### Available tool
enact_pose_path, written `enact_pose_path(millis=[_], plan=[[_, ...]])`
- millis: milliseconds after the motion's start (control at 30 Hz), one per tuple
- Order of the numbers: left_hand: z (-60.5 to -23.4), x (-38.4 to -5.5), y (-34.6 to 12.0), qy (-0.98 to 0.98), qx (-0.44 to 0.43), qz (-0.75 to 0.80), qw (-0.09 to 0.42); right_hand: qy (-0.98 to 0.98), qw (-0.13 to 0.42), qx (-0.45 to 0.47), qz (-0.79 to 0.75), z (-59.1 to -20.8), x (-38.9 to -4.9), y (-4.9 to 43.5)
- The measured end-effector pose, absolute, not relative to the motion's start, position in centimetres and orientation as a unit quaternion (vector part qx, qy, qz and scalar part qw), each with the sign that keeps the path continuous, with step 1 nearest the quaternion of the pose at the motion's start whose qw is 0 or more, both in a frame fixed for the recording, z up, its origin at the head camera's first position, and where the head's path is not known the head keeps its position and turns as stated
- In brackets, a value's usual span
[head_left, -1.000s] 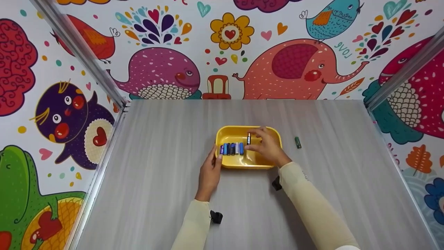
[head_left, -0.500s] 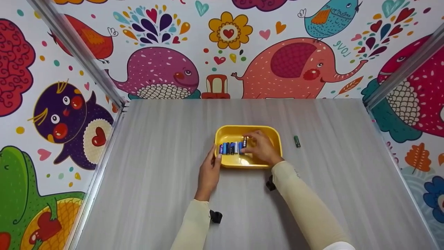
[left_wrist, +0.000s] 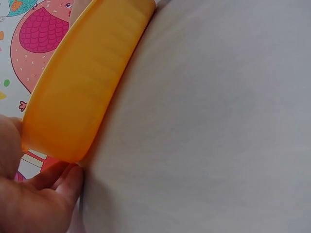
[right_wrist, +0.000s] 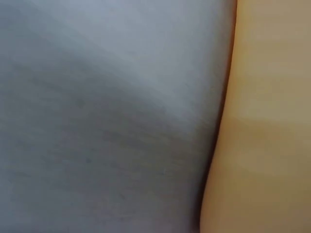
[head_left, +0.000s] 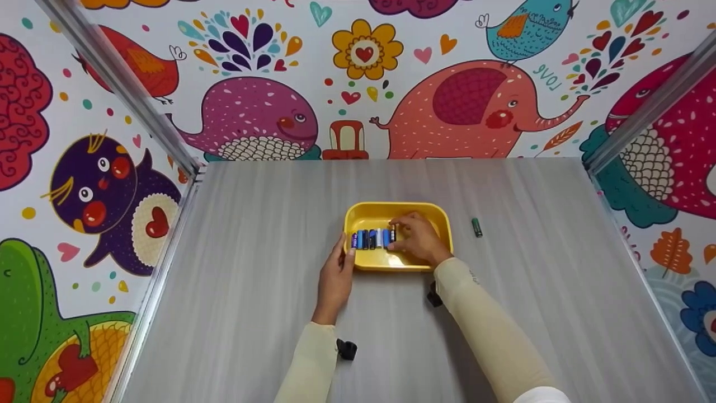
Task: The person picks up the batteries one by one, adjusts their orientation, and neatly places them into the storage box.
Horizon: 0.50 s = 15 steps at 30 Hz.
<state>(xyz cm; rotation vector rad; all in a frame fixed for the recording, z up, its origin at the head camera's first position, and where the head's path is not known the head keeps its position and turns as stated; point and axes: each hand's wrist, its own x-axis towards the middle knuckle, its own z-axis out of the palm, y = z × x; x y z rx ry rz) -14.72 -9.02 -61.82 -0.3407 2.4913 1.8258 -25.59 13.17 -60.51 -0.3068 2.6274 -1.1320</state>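
A yellow plastic tray (head_left: 372,259) sits on the table, with a row of batteries (head_left: 372,239) side by side in its left half, mostly blue and dark. My left hand (head_left: 334,282) grips the tray's left end, thumb at the rim and fingers along the outer wall. In the left wrist view that hand (left_wrist: 43,201) is at the corner of the tray (left_wrist: 73,87). Reaching inside, my right hand (head_left: 420,240) pinches a dark battery (head_left: 392,233) between thumb and fingers, upright in line at the row's right end. The right wrist view has only the tray's outer wall (right_wrist: 267,121).
One green battery (head_left: 476,227) lies on the grey table (head_left: 257,252) to the right of the tray. Walls with cartoon animals (head_left: 453,117) close off the back and sides, and metal rails (head_left: 151,302) run along the edges.
My right hand has moved left inside the tray, bringing the dark battery from a gap away to right beside the row. The left hand stays on the tray's left end.
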Motion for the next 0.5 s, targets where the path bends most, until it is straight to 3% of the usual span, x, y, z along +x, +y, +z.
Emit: enact_pose_path(millis=[500], plan=[[-61.93,-14.73,-9.07,0.798,-0.106,0.593,0.013,0.916,0.136,-0.114,-0.361,-60.78,-25.78,13.06]])
